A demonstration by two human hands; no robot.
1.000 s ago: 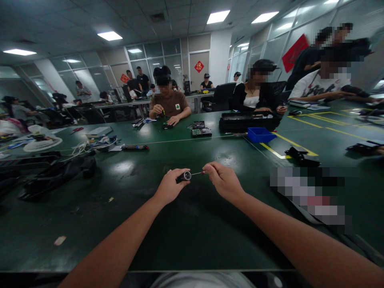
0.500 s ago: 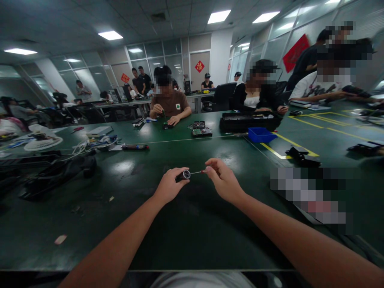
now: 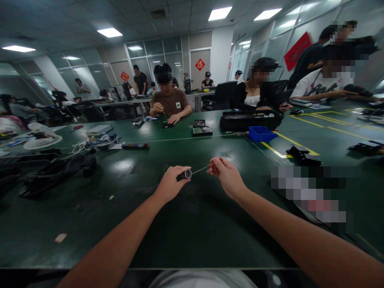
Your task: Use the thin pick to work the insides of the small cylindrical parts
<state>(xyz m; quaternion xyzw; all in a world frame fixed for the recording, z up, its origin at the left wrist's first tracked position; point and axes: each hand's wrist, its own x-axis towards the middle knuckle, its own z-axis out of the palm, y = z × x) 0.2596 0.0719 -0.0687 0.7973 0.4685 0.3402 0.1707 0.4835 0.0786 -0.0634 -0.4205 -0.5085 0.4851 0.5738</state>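
Note:
Low over the green table (image 3: 192, 240), my left hand (image 3: 170, 185) is closed around a short black cylinder (image 3: 188, 173) with a silver-rimmed round end turned toward me. My fingers cover most of its body. To the right, my right hand (image 3: 228, 178) pinches the reddish handle of a thin screwdriver (image 3: 200, 170). Its metal shaft slopes down to the left, and the tip is at the rim of the cylinder's end. Whether the tip is inside the cylinder or only beside it, I cannot tell.
Across the table a person (image 3: 171, 102) works on a small black part. A blue bin (image 3: 262, 134), a long black casing (image 3: 250, 121) and circuit boards (image 3: 202, 131) lie beyond my hands. Black plastic parts (image 3: 60, 172) and cables (image 3: 81, 148) lie at left.
My right fingers have closed in around the screwdriver handle and moved slightly up and right. The shaft now slopes more steeply. My left hand keeps its hold on the cylinder, almost unmoved.

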